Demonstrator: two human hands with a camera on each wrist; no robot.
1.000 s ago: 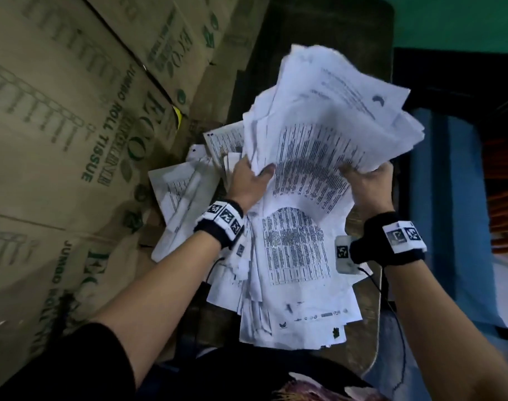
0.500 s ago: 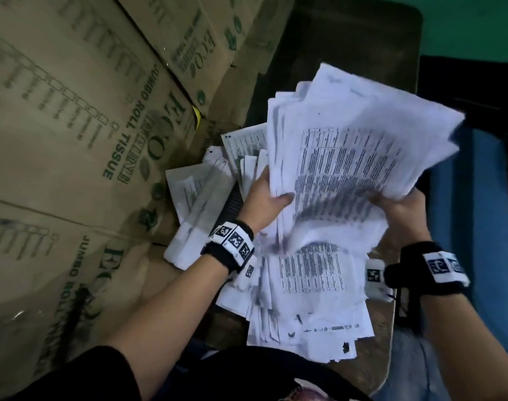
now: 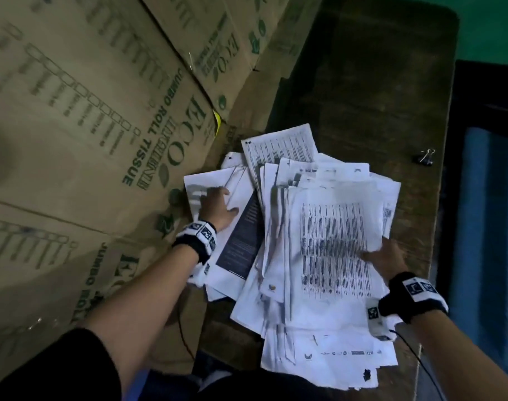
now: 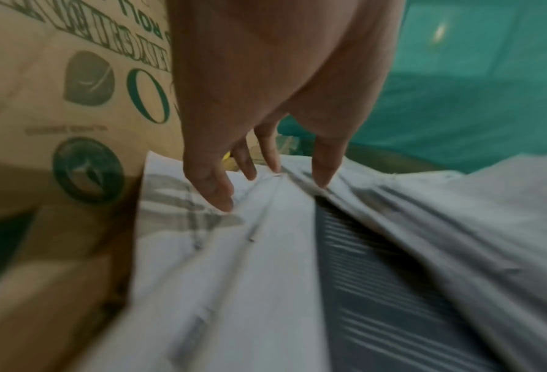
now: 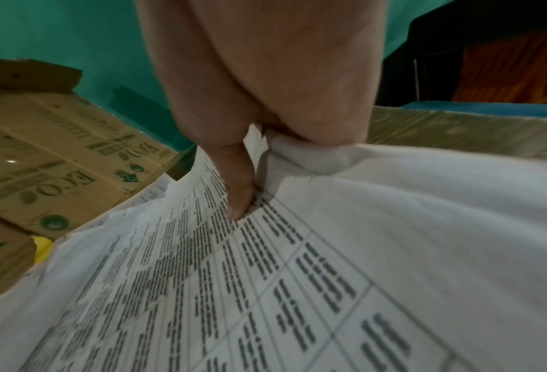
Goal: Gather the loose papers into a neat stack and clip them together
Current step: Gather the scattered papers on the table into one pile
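A messy pile of printed papers [image 3: 333,241] lies on a dark wooden table [image 3: 377,96]. My right hand [image 3: 381,256] grips the pile's right edge, thumb [image 5: 238,198] on the top printed sheet [image 5: 266,289] and fingers tucked under it. My left hand [image 3: 215,205] rests with straight, spread fingers [image 4: 221,198] on loose white sheets [image 3: 206,186] at the pile's left, next to a dark printed sheet [image 3: 241,241]. A small black binder clip [image 3: 426,160] lies alone near the table's right edge, far from both hands.
Tall brown cardboard boxes [image 3: 88,125] printed "ECO" crowd the left side and touch the loose sheets. The table's right edge [image 3: 440,198] drops to a blue surface [image 3: 487,227]. A green wall [image 3: 489,24] stands behind.
The bundle both hands held raised now lies down on the table. My left hand let go of it and moved left onto the loose sheets; my right hand kept its grip.
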